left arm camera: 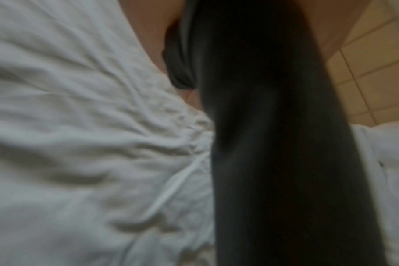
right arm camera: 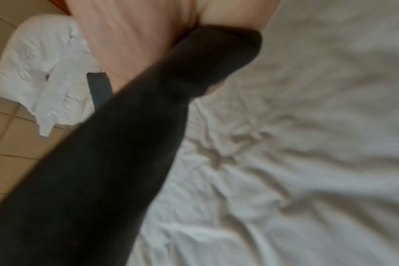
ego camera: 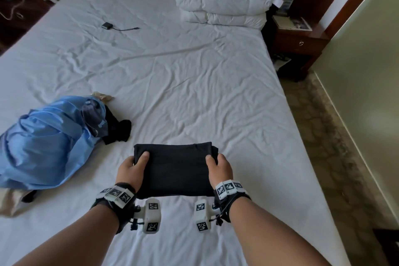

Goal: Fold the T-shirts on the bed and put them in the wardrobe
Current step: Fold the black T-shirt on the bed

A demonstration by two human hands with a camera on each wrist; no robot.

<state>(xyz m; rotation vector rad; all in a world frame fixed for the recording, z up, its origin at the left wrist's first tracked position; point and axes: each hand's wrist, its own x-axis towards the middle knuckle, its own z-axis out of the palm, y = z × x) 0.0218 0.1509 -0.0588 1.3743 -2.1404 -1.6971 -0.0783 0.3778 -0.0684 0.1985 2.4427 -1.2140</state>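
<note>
Both hands, left hand (ego camera: 131, 169) and right hand (ego camera: 220, 167), grip a folded black T-shirt (ego camera: 176, 169), seemingly lifted above the wrinkled white bed (ego camera: 194, 75).

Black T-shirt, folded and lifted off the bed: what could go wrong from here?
1. The black T-shirt is held only at its side edges by the left hand and right hand; its unsupported middle may sag and unfold.
2. The blue garment pile lies unfolded, so leaving now is incomplete.

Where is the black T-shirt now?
Head view, near centre: the folded black T-shirt is held between the left hand and right hand, above the bed.
</note>
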